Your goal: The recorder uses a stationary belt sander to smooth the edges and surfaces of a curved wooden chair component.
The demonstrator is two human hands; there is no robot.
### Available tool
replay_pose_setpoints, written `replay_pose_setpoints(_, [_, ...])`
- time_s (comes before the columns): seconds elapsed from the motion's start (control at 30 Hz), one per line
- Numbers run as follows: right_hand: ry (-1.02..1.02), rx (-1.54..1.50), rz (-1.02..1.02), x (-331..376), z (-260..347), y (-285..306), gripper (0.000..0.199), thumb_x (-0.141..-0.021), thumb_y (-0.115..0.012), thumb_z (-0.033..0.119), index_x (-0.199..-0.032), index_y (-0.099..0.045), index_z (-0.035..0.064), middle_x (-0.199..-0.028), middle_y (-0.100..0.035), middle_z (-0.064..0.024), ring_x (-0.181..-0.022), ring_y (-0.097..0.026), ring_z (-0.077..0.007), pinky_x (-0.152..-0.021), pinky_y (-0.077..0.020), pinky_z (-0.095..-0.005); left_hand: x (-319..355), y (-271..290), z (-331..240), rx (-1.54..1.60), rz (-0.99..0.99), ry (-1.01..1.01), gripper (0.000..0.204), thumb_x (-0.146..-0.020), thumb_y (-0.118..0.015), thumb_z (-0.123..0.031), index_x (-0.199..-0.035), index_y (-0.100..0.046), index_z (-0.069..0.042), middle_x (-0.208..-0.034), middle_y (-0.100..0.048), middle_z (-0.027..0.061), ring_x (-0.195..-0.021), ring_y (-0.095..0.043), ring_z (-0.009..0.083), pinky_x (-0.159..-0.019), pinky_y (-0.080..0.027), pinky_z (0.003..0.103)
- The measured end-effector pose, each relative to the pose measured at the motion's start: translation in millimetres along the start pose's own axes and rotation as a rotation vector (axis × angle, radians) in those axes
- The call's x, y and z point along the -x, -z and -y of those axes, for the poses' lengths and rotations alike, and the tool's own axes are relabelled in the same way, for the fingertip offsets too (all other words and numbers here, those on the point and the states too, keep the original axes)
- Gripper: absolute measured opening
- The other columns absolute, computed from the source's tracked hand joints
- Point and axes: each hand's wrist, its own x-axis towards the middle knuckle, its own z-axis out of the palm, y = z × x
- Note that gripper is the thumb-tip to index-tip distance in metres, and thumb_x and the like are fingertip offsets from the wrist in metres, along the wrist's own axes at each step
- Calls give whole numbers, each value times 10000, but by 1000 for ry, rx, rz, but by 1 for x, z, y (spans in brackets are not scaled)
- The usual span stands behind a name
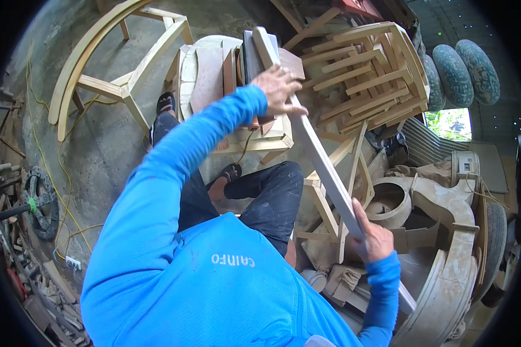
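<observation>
Right hand (pixel 375 238) fingers clamped on long wooden slat (pixel 324 162), outstretched left hand (pixel 279 88) pressing it, fingers spread.

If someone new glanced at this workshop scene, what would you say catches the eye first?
A long pale wooden plank runs diagonally through the middle, with the left hand pressing near its upper end and the right hand gripping its lower part. Beyond it, at upper right, sits a stack of slatted wooden frames.
</observation>
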Motion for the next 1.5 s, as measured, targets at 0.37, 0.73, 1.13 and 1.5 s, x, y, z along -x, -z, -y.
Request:
replay_pose_setpoints(0.37, [-4, -636, 185, 136, -55, -50, 795, -627, -810, 178, -1395, -610, 153, -957, -739, -189, -828, -753, -324, -780, -599, -362, 104, 4, -119, 713, -789, 497, 640, -868, -743, -236, -1387, -432, -28, -1380, -466, 156, -1271, -479, 319, -1095, -412, 417])
replay_pose_setpoints(0.73, [126, -1028, 317, 58, -34, -234, 498, -679, -827, 167, -1127, -646, 45, -970, -688, -99, -910, -632, -173, -855, -517, -342, 122, 67, -115, 2513, -657, 703, 327, -1055, -554, -347, -1250, -511, -88, -1013, -627, 127, -935, -647, 291, -906, -548, 516])
replay_pose_setpoints(1.13, [4, -1241, 374, 38, -97, -395, 475, -678, -812, 69, -1133, -677, 87, -1037, -685, -3, -994, -644, -154, -910, -520, -337, 91, 129, -158, 2103, -694, 464, 755, -943, -703, -36, -1537, -271, -212, -1223, -561, 130, -1045, -676, 279, -909, -613, 468])
replay_pose_setpoints(1.5, [-188, -1188, 204, 40, -66, -417, 537, -612, -893, 82, -1091, -652, 72, -1023, -700, -35, -930, -665, -160, -865, -539, -333, 83, 118, -165, 2192, -694, 538, 416, -1027, -614, -231, -1389, -432, -139, -1059, -642, 173, -946, -705, 283, -858, -612, 484])
